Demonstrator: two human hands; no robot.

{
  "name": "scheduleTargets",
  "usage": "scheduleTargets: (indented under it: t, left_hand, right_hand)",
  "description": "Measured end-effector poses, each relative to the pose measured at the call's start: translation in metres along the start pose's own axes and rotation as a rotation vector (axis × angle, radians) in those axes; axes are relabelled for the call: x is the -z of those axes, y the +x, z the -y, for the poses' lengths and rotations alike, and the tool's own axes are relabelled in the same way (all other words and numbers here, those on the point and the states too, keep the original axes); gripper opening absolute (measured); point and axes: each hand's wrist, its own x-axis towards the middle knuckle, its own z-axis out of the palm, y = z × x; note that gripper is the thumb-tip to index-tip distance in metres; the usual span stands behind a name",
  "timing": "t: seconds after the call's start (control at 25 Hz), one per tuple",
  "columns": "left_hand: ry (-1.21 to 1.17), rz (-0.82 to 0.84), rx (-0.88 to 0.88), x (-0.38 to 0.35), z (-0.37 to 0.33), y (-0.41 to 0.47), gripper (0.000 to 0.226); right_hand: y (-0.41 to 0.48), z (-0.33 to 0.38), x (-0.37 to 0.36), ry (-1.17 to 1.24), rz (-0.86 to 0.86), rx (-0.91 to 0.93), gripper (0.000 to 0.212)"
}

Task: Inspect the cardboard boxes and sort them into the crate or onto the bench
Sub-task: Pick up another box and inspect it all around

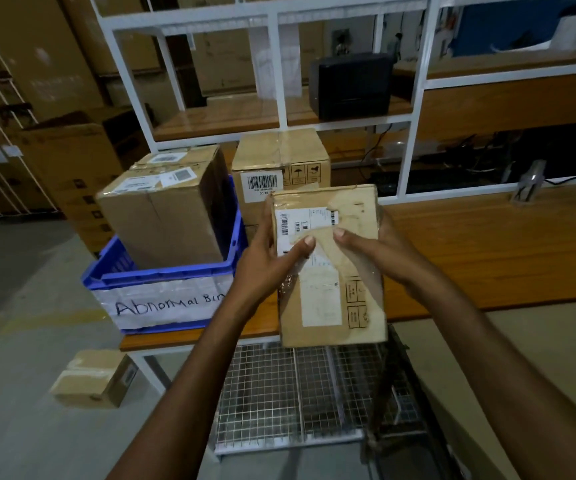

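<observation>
Gripping box (328, 306) by side edges: left hand (265, 258), right hand (380, 247); over worktop (487, 254) front edge, beside crate (162, 275).

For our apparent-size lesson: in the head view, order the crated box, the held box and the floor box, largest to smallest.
Tied first: held box and crated box look alike, and the held one is nearer the camera, so unranked.
Smallest: floor box.

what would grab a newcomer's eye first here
The taped cardboard box at centre, gripped by the left hand and the right hand in front of the wooden bench. Next, the blue crate at the bench's left end, hand-lettered "Abnormal Bin", with a large carton standing in it.
</observation>
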Motion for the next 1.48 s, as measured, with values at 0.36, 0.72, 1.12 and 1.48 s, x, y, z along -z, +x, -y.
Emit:
scheduleTargets:
  t: [0.36, 0.72, 1.12, 1.48]
  left_hand:
    - [-0.135, 0.154, 0.098, 0.013, -0.015, -0.007, 0.069]
    - [-0.147, 0.057, 0.047, 0.012, -0.01, -0.002, 0.071]
    - [-0.208, 0.132, 0.133, 0.005, 0.004, -0.002, 0.084]
    - [-0.111, 0.084, 0.028, 0.002, 0.008, -0.005, 0.072]
  right_hand:
    - [-0.01, -0.006, 0.003, 0.068, -0.006, -0.005, 0.067]
    - [-0.005, -0.005, -0.004, 0.089, -0.135, 0.02, 0.053]
    - [0.0, -0.016, -0.011, 0.163, 0.006, -0.08, 0.098]
    - [-0.006, -0.015, -0.022, 0.121, -0.119, 0.001, 0.088]
